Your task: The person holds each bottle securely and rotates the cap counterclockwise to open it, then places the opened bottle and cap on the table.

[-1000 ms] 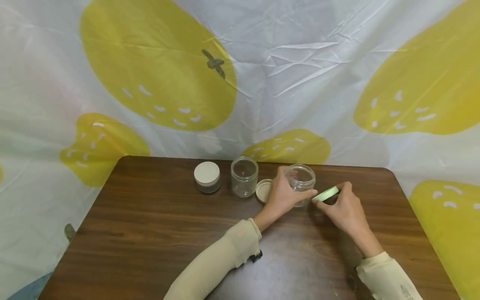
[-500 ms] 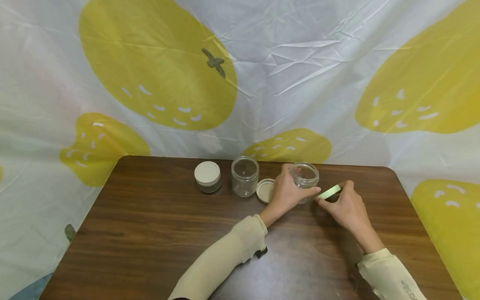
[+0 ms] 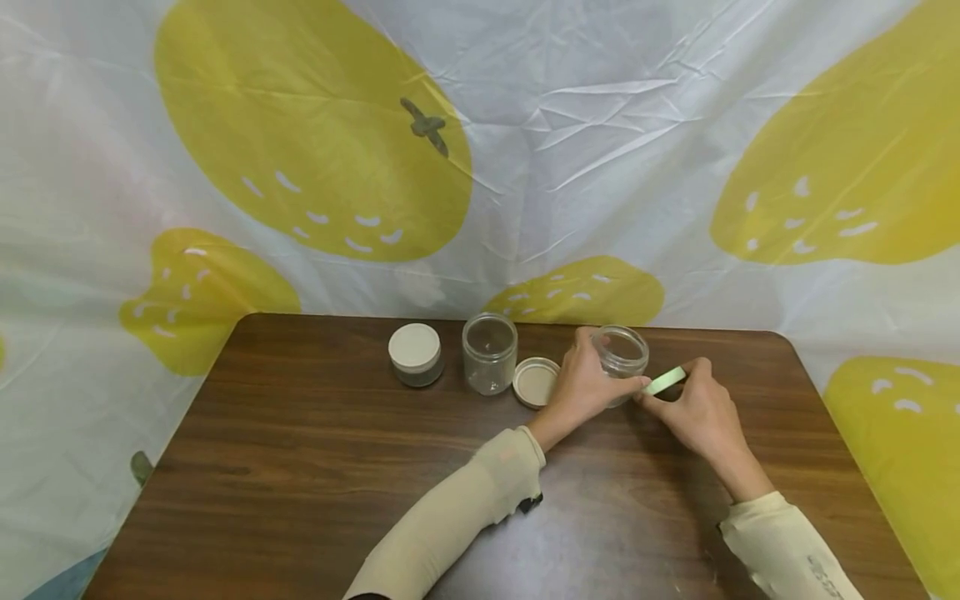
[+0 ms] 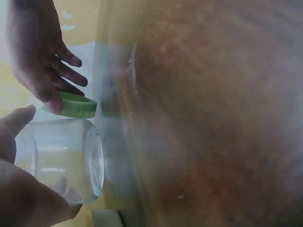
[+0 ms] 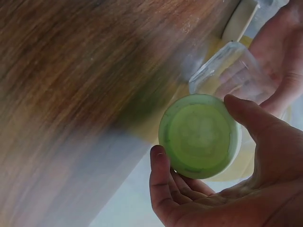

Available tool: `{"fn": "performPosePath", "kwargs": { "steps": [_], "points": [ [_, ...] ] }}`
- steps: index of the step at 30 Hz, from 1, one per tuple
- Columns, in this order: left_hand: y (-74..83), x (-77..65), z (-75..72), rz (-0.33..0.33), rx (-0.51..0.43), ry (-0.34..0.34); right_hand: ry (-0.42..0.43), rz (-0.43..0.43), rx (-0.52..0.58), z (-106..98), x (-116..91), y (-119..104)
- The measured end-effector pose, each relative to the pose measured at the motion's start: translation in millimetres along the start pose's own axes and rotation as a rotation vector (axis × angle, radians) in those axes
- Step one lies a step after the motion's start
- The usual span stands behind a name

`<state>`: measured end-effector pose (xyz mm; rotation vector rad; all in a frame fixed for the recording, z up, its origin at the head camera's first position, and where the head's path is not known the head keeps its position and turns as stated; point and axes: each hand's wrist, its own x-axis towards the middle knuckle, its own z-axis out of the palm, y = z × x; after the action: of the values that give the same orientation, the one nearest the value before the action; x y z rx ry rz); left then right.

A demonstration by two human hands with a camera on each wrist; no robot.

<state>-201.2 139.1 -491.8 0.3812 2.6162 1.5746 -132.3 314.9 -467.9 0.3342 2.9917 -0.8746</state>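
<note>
My left hand [image 3: 587,379] curls round a clear, lidless jar [image 3: 626,357], thumb on the near side and fingers on the far side. Whether the jar's base touches the table is hard to tell. Just right of it, my right hand [image 3: 705,414] pinches a light green lid [image 3: 666,381] by its edge, tilted on its side. In the left wrist view the green lid [image 4: 80,108] is close beside the jar's wall [image 4: 59,158]. The right wrist view shows the round inner face of the lid [image 5: 199,137] between thumb and fingers.
A second clear jar [image 3: 490,357], also uncovered, stands left of my left hand. Between them a whitish lid [image 3: 537,383] lies on the brown table [image 3: 315,467]. Farther left is a low jar [image 3: 416,354] with a white lid on. A lemon-patterned cloth [image 3: 525,192] hangs behind.
My left hand and the jar have shifted a little to the right. The green lid has moved slightly right too. More of the whitish lid on the table shows now.
</note>
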Motion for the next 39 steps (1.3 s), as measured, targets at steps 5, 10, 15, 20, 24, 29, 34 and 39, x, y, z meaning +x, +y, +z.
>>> {"fn": "performPosePath", "kwargs": {
  "steps": [5, 10, 15, 20, 24, 29, 34, 39],
  "points": [
    [1.5, 0.8, 0.0, 0.014, 0.002, -0.02, -0.002, 0.002, -0.002, 0.9, 1.9, 1.8],
    [0.8, 0.1, -2.1, 0.007, -0.003, -0.008, -0.004, 0.004, -0.01, 0.9, 2.9, 2.6],
    [1.5, -2.0, -5.7, -0.003, 0.028, -0.022, -0.023, 0.002, -0.005, 1.4, 4.0, 2.2],
    [2.7, -4.1, -9.5, 0.004, 0.043, -0.041, -0.038, -0.012, -0.029, -0.4, 5.2, 4.0],
    [2.9, -5.0, -11.1, 0.002, 0.049, -0.044, -0.047, -0.017, -0.048, -2.1, 5.6, 5.8],
    [3.4, -5.9, -10.8, 0.004, 0.069, -0.05, -0.05, -0.004, -0.052, -4.1, 3.6, 8.4],
    [2.7, -7.0, -13.7, 0.004, 0.07, -0.064, -0.063, 0.006, -0.055, -4.2, 2.7, 12.4],
    [2.2, -7.6, -15.0, 0.009, 0.086, -0.076, -0.057, -0.004, -0.054, -2.7, 1.3, 19.6]
  ]
}}
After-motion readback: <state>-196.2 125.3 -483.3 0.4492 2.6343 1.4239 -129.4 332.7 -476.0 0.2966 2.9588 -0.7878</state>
